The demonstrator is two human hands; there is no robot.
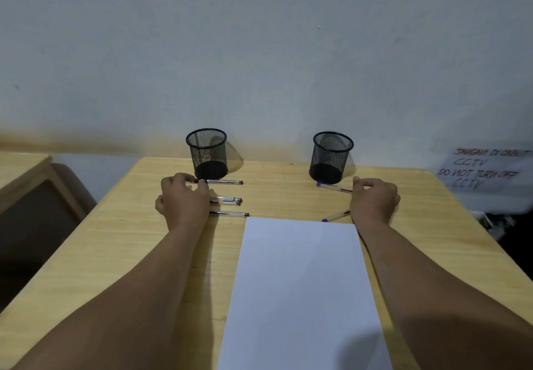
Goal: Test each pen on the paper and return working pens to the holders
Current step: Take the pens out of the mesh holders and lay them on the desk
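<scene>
Clear plastic is what I am watching the left hand (184, 200) reaching for: its curled fingertips are touching the near end of the top pen (222, 181), lying left-to-right across the frame just below the left holder (206, 153), though I cannot tell if they are pinching it yet. Three more clear pens (227, 200) are lying parallel beneath that hand, beside the blank paper (302, 283). On the right, I am seeing the right hand (375, 201) hovering loosely curled at two purple-tipped pens (334, 187) under the right holder (331, 156), so each hand is working its nearer group.
</scene>
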